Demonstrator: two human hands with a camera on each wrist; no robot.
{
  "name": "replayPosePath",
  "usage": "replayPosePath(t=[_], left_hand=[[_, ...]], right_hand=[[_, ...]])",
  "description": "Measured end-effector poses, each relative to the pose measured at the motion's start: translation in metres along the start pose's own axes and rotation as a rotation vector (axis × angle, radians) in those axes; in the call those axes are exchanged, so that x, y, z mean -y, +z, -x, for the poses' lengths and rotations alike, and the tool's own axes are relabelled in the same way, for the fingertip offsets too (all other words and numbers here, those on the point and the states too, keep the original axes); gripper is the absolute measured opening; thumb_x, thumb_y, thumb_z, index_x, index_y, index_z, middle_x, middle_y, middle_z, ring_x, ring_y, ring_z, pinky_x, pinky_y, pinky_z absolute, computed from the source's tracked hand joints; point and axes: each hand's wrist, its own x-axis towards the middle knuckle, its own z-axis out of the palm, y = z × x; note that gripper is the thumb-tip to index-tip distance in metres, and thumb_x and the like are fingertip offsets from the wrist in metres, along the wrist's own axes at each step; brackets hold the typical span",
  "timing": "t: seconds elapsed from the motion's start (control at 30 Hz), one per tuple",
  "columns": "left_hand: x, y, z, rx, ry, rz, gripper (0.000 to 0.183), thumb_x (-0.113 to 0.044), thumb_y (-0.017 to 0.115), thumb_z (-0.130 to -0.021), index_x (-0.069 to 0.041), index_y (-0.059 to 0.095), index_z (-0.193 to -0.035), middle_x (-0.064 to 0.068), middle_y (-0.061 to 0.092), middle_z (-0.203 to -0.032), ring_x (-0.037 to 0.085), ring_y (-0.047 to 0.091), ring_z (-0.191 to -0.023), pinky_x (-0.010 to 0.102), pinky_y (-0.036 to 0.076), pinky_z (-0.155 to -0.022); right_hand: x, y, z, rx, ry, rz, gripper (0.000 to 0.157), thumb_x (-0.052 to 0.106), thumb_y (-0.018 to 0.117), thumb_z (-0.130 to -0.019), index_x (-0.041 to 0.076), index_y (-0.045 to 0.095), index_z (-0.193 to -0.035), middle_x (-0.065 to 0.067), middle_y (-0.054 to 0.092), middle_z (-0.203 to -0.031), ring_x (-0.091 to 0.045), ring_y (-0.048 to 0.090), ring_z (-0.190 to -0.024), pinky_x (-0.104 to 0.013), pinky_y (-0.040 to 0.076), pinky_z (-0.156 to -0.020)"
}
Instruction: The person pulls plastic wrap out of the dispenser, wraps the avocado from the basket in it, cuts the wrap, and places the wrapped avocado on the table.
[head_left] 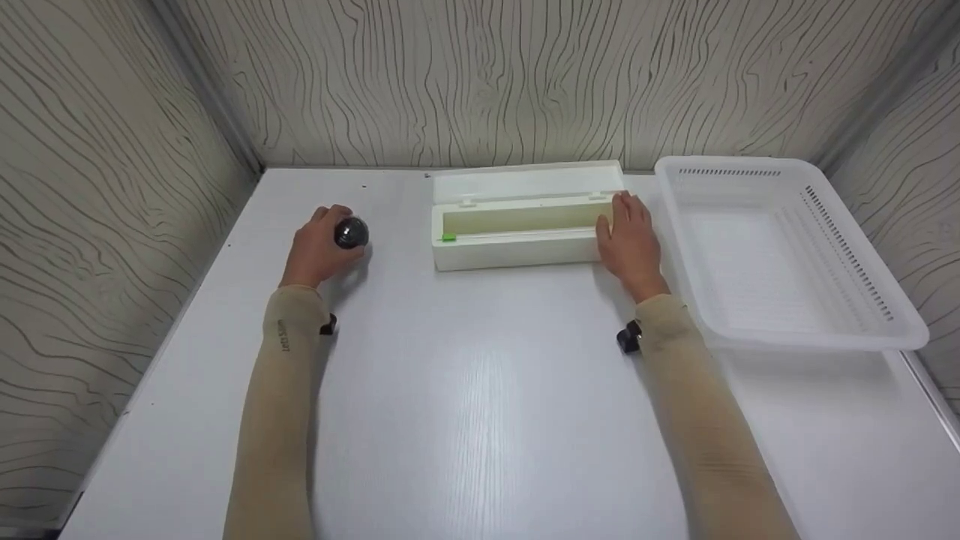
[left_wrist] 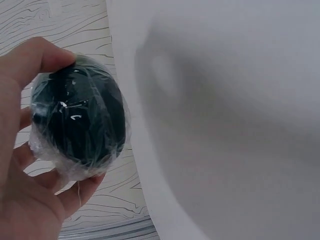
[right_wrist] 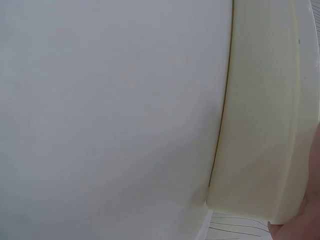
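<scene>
My left hand (head_left: 319,246) holds a dark, shiny ball (head_left: 351,233) above the left part of the table. In the left wrist view the ball (left_wrist: 80,115) is wrapped in crinkled clear plastic, with the thumb at its top and fingers around its lower side. A long white plastic wrap dispenser (head_left: 517,253) stands with its lid (head_left: 529,182) tipped back. Along its front edge runs a clear rail with a green slider (head_left: 448,237) at the left end. My right hand (head_left: 631,244) grips the dispenser's right end; the right wrist view shows only part of that hand.
A white plastic basket (head_left: 795,337) with slotted sides stands to the right, close to my right forearm. The white table (head_left: 480,405) meets wood-grain patterned walls (head_left: 480,82) at the back and sides.
</scene>
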Motion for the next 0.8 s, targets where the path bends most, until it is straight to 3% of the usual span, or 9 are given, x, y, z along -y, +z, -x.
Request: replayPosePath(t=[0.33,0.8], left_hand=[[0.0060,0.0009,0.0039,0.038,-0.046,-0.022,0.067,-0.026,0.080,-0.085,-0.010,0.052,-0.143,0.019,0.054,-0.141,0.045,0.055,-0.133,0.062,0.043,-0.113],[0.0070,0.0012,0.0066,0.059,-0.075,-0.023,0.069,-0.022,0.080,-0.087,-0.009,0.049,-0.147,0.020,0.053,-0.144,0.046,0.052,-0.136,0.062,0.042,-0.115]], right_hand=[[0.0005,-0.0002,0.0001,0.004,-0.007,-0.004,0.061,0.031,0.031,-0.112,-0.006,0.024,-0.161,-0.024,0.023,-0.168,-0.040,0.015,-0.159,-0.050,0.015,-0.130],[0.0013,-0.0001,0.0006,0.000,-0.004,-0.015,0.061,0.030,0.031,-0.112,-0.006,0.024,-0.160,-0.024,0.023,-0.168,-0.039,0.015,-0.159,-0.050,0.016,-0.130]])
